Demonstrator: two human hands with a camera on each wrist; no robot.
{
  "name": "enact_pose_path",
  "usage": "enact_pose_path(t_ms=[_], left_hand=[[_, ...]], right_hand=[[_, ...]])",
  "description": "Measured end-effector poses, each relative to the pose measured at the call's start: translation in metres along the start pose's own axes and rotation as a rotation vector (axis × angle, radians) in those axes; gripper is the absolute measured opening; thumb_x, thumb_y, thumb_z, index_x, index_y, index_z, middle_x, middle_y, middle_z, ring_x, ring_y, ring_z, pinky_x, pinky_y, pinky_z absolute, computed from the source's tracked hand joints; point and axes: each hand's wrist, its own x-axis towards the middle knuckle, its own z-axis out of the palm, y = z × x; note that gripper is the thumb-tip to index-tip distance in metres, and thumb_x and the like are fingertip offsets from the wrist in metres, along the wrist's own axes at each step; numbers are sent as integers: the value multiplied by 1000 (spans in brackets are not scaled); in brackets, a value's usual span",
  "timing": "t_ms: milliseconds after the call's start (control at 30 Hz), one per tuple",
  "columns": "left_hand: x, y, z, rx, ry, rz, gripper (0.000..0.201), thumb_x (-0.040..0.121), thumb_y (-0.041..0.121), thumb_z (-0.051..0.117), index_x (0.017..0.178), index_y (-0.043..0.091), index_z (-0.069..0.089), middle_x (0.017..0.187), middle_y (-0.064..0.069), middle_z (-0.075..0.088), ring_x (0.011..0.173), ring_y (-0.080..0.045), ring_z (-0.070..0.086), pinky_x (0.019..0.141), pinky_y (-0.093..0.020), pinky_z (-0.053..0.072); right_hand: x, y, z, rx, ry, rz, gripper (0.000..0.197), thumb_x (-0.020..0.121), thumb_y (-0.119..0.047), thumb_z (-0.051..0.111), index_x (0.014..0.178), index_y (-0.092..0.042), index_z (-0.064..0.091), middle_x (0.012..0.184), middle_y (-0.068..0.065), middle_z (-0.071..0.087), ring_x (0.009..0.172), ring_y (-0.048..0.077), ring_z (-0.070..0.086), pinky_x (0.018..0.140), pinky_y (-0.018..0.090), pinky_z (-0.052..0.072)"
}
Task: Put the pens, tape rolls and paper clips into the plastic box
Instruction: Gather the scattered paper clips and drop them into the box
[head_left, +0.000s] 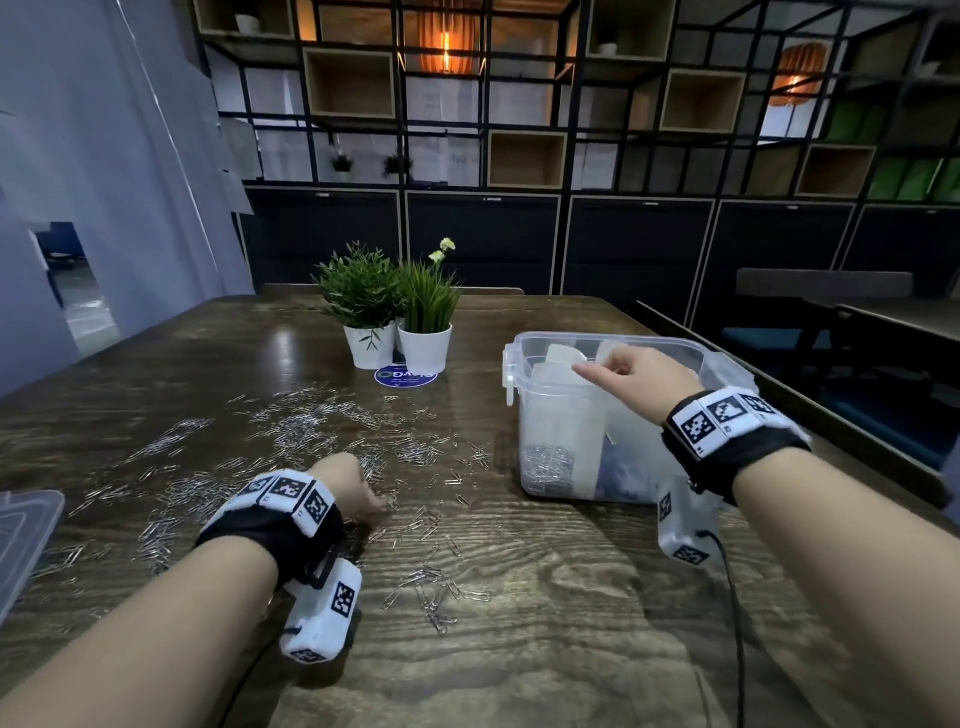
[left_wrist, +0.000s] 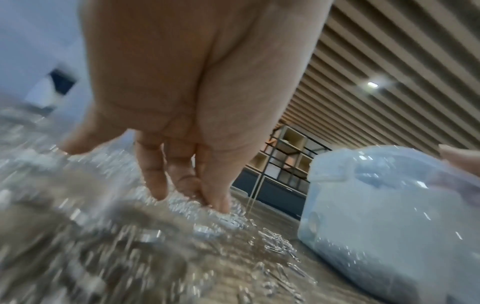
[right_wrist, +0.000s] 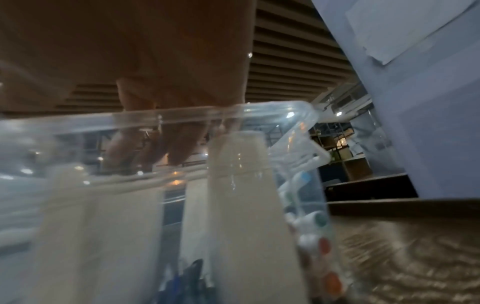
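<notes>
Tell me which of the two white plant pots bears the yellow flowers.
The right pot, nearer the plastic box; the left pot holds only leafy green.

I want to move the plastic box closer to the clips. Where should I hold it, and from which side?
Grip the plastic box by its top rim, just beside the left-end latch, coming from above. The box stands upright and open, so fingers can hook over the rim there. Its smooth walls offer less hold, I think.

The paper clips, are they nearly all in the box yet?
Not yet. A pile of clips already lies inside the plastic box. The right hand is over the box; the left hand is down among the loose paper clips, and many are left on the table.
</notes>
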Motion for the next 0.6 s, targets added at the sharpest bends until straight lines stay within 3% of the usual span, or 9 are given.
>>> enact_pose_path(t_ms=[100,233,333,400,467,533,600], left_hand=[[-2,24,-18,-100,162,97,23,91,27,62,87,5,68,83,-3,65,81,-18,63,72,-25,48],[-2,78,-41,-383,436,311,17,89,28,65,78,14,65,78,5,63,79,-15,58,78,-28,46],[2,123,-50,-488,543,448,14,87,32,65,75,27,60,76,13,60,80,-12,59,81,-34,50],[12,146,-50,-479,562,457,15,84,38,67,73,28,62,74,12,63,81,-14,60,81,-40,51],[26,160,-47,-406,498,427,22,81,46,66,62,35,62,74,13,64,90,-18,60,85,-45,49],[38,167,-41,-339,392,405,28,79,57,56,55,43,60,80,11,67,100,-22,58,89,-47,47],[43,168,-38,-324,358,414,29,77,63,42,61,47,61,86,5,67,105,-25,56,94,-46,45]], right_hand=[[-4,12,-5,-107,-140,-22,63,83,-79,32,78,-24,63,85,-8,69,81,13,62,81,36,49],[-3,13,-5,-113,-186,-60,58,86,-75,34,75,-26,62,84,-10,68,84,12,62,84,36,50],[-3,13,-3,-166,-185,-65,58,87,-77,30,75,-27,58,83,-9,65,84,13,61,86,38,48],[-3,12,-3,-186,-189,-73,57,88,-75,28,75,-28,56,83,-10,64,81,11,58,86,38,46],[-2,12,-2,-193,-193,-80,56,89,-75,27,76,-28,56,83,-10,65,81,9,57,88,39,42],[-1,13,-1,-191,-198,-82,57,89,-74,27,79,-27,57,86,-10,66,84,10,58,90,39,39],[-1,15,-1,-191,-201,-87,58,90,-74,26,83,-27,59,89,-11,67,87,10,59,90,39,38]])
